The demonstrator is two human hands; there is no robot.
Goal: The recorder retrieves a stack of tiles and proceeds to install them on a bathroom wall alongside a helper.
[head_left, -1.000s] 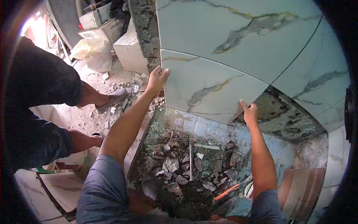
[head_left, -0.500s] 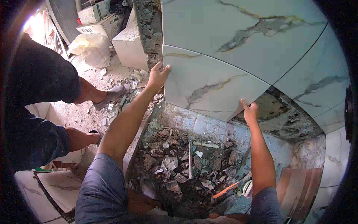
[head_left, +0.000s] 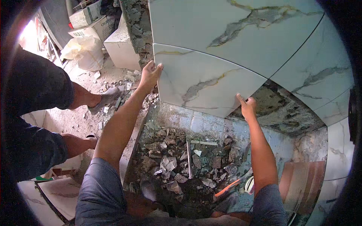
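Hands first, head view: your left hand [head_left: 150, 75] grips the left edge of the marble-look wall tile [head_left: 203, 84], fingers wrapped round its upper-left corner. Your right hand [head_left: 247, 107] sits at five o'clock of the tile, fingertips pressed up under its lower right corner, thumb side hidden. Both hands hold the tile; neither is spread free.

Tile position: it lies against the wall just below the large set tile [head_left: 233, 30], top edge close along the joint. At four o'clock of it, bare grey mortar [head_left: 279, 109] shows.

Change over the last second: the tile has crept slightly up and leftward, and your left hand has climbed with it, while the right has stayed under the corner. Judgement: you're nudging it into line, not yet seated.

Below, at six o'clock: rubble [head_left: 184, 165] in a pit, an orange-handled tool [head_left: 228, 188] lying at its right. At nine o'clock, another person's legs [head_left: 81, 116], sandalled foot [head_left: 105, 98] on the dusty floor.
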